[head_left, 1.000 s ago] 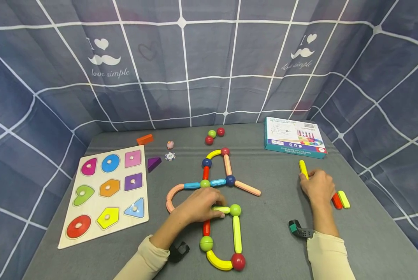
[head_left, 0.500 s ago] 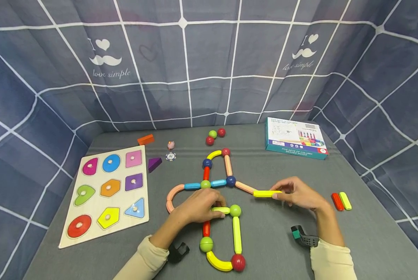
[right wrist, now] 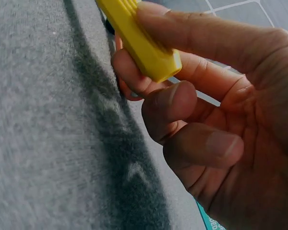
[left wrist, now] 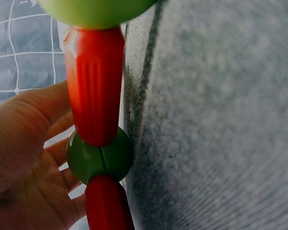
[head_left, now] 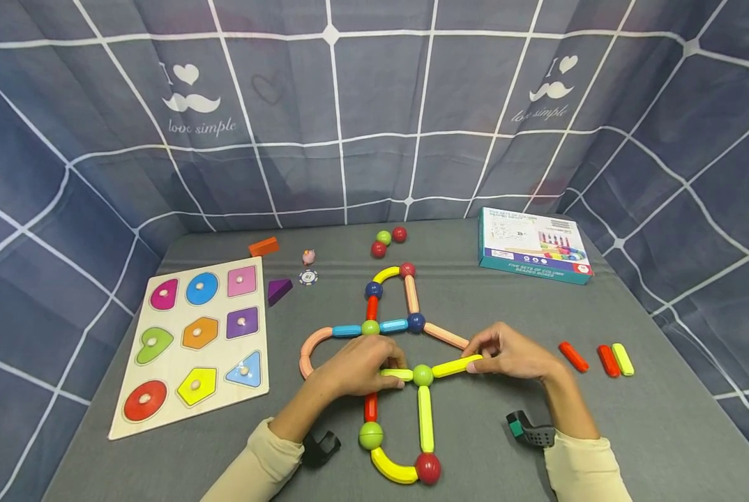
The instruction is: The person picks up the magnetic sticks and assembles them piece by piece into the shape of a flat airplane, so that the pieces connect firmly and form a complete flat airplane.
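Note:
My right hand [head_left: 512,354] pinches a yellow magnetic stick [head_left: 456,366] between thumb and fingers. The stick's far end meets a light green ball [head_left: 422,375] at the corner of the lower loop. In the right wrist view, its near end [right wrist: 158,64] pokes out past the fingertips. My left hand [head_left: 362,366] is curled over the middle of the stick-and-ball figure, hiding part of it. The left wrist view shows its thumb and fingers around a green ball [left wrist: 100,155], which joins two red sticks [left wrist: 95,86]. A light green stick [head_left: 397,374] shows beside these fingers.
Loose red [head_left: 573,356] and light green sticks [head_left: 623,359] lie at right. Three loose balls [head_left: 379,249] sit at the back, near a boxed set [head_left: 534,245]. A wooden shape puzzle [head_left: 189,415], purple wedge [head_left: 279,291] and orange block [head_left: 263,247] are at left.
My right hand has carried the yellow stick leftward from the right side to the light green ball. A loose red stick has come into view. The left hand has stayed put.

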### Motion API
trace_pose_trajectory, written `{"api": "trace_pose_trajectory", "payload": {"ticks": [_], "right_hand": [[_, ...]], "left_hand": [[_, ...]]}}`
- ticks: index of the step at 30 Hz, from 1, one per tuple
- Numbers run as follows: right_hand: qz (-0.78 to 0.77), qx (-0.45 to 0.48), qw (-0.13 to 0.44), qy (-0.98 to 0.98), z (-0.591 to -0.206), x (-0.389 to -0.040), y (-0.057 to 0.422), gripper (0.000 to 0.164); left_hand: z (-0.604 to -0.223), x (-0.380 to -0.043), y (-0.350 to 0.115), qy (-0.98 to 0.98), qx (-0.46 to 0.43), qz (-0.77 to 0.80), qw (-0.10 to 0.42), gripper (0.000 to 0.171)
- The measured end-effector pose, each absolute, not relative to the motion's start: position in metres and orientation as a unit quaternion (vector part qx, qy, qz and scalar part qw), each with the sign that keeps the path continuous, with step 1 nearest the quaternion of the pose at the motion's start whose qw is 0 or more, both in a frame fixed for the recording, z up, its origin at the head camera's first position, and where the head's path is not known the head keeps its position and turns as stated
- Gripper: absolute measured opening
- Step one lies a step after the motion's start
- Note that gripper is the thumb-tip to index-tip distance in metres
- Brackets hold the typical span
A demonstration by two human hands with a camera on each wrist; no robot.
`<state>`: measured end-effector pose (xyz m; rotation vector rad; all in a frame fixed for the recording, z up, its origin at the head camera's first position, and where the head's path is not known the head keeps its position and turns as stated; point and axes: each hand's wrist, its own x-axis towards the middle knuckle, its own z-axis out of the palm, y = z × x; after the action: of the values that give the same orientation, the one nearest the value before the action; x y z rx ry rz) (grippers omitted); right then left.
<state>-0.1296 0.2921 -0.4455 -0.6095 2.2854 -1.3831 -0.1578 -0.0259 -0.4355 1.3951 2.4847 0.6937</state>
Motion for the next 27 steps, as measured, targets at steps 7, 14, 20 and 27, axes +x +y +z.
{"api": "trace_pose_trajectory", "payload": {"ticks": [7,14,20,27], "right_hand": [[-0.505,-0.192,0.203,0.817,-0.445,-0.131,0.299,0.015],[-0.506,-0.196,0.203,0.815,-0.448,-0.134,0.295,0.015],[-0.501,-0.187,0.166,0.828,-0.438,-0.139,0.299,0.014],[-0.519,-0.192,0.018,0.833,-0.400,-0.171,0.261,0.015]], "left_hand": [[-0.436,-0.159,-0.026,0.843,0.472,0.235,0.106,0.015],[-0.434,-0.158,-0.029,0.844,0.474,0.229,0.107,0.016],[-0.432,-0.155,-0.026,0.838,0.484,0.234,0.094,0.016],[-0.435,-0.154,-0.026,0.835,0.486,0.236,0.100,0.011]]}}
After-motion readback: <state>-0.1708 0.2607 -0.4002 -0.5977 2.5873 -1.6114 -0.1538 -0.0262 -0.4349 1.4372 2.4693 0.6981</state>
